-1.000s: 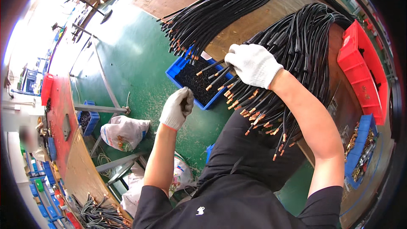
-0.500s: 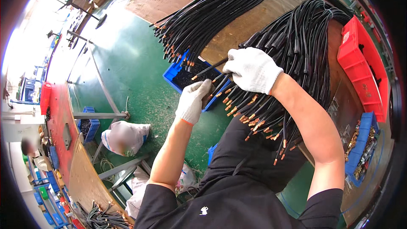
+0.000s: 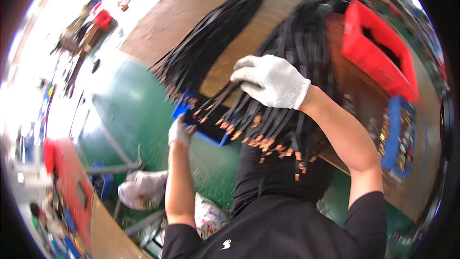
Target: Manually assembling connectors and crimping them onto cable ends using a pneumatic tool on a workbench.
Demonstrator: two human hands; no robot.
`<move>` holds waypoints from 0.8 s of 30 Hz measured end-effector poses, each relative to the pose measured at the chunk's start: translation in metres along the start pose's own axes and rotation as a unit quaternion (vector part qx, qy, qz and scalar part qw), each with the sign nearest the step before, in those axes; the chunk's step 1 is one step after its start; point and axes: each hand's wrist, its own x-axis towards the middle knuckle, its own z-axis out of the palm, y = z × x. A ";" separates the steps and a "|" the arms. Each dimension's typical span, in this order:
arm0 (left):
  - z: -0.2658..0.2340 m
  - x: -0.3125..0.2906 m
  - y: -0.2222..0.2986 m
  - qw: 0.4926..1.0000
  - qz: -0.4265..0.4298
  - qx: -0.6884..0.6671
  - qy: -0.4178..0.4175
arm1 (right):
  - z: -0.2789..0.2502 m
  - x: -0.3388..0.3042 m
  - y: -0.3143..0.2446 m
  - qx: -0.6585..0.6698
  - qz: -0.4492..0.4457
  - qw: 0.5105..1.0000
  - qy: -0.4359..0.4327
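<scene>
Green floor (image 3: 211, 165) runs beneath everything, worn and glossy; brown wooden desk (image 3: 158, 24) across top and right. Two thick bundles of black cable on it: farther bundle (image 3: 211, 33) curving off to the left, nearer bundle (image 3: 302, 43) fanned toward the wearer, its ends overhanging the desk edge. Red bin (image 3: 376, 67) on the desk, right of the nearer bundle; blue tray (image 3: 394, 134) of brass-coloured pieces just below it. Blue bin (image 3: 211, 139) under the cable ends, contents dark and blurred. White sack (image 3: 139, 189) lower left.

Right hand (image 3: 275, 81), white-gloved, over the nearer bundle; fingers loosely curled and parted, cannot tell whether any cable is gripped. Left hand (image 3: 179, 132), gloved, at the blue bin's left side; fingers blurred, spread and hold cannot be told. Smallest: bare copper tips (image 3: 261, 141) on the nearer bundle.
</scene>
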 end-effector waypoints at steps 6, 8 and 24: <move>0.019 -0.068 0.013 0.978 0.200 0.064 0.014 | -0.148 -0.133 0.011 -0.021 0.308 0.931 0.196; 0.020 -0.095 0.014 0.945 0.315 0.083 0.028 | -0.161 -0.181 0.000 -0.006 0.403 0.879 0.255; 0.372 -0.300 -0.011 0.248 0.607 0.548 -0.519 | -0.058 -0.294 -0.098 -0.201 0.296 0.920 0.161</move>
